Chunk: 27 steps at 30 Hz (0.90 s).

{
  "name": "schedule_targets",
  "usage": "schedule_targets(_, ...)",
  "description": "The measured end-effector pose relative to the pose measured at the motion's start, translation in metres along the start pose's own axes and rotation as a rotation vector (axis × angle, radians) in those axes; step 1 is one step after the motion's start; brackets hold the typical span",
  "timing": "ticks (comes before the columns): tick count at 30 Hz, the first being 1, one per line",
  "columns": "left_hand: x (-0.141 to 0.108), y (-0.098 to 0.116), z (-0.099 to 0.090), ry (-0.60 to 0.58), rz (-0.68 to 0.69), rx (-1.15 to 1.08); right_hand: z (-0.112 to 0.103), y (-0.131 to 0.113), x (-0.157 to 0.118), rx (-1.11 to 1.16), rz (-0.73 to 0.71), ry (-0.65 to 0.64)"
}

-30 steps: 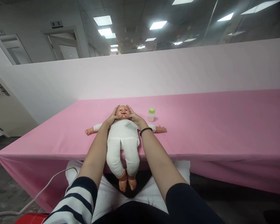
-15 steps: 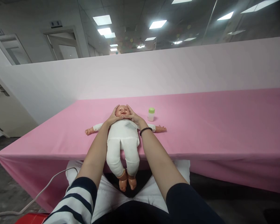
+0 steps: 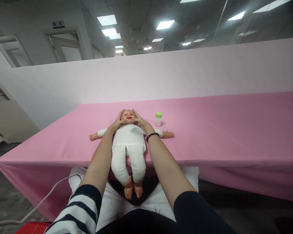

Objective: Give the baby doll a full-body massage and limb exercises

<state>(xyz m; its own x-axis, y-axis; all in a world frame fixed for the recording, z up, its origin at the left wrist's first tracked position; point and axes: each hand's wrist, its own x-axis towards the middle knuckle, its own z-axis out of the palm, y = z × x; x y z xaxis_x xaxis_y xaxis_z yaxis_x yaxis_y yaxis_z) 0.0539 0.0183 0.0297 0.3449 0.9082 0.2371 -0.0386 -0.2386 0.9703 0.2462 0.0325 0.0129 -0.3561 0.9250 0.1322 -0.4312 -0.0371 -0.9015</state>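
Observation:
A baby doll [image 3: 129,138] with a white cloth body lies on its back, its arms spread wide and its feet hanging over the table's front edge. My left hand [image 3: 118,122] cups one side of the doll's head, fingers along the temple and thumb by the chin. On the other side, my right hand [image 3: 140,121] holds the head the same way, with a dark beaded bracelet [image 3: 152,136] on that wrist. Both thumbs press near the doll's mouth and chin. Just right of the head stands a small clear bottle [image 3: 158,121] with a green cap.
A pink cloth [image 3: 222,130] covers the long table and drapes over its front. Behind it rises a white wall [image 3: 161,79] with glass above. At lower left are a pale cable [image 3: 42,200] and a red object [image 3: 33,228].
My thumbs have shifted very slightly at the doll's chin and mouth. Both hands stay around the head, and the doll and bottle lie where they were.

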Motion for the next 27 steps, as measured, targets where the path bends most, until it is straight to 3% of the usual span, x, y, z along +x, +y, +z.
schedule_targets(8, 0.007, -0.011, -0.002, -0.013, 0.000, -0.207, 0.004, -0.002, -0.003, 0.096, -0.023, 0.000)
schedule_targets(18, -0.003, 0.004, 0.003, 0.019, 0.007, 0.039, 0.002, -0.004, -0.007, -0.030, -0.009, -0.012)
schedule_targets(27, -0.002, 0.005, 0.002, -0.001, -0.008, 0.027, 0.002, -0.001, -0.003, 0.026, 0.011, -0.004)
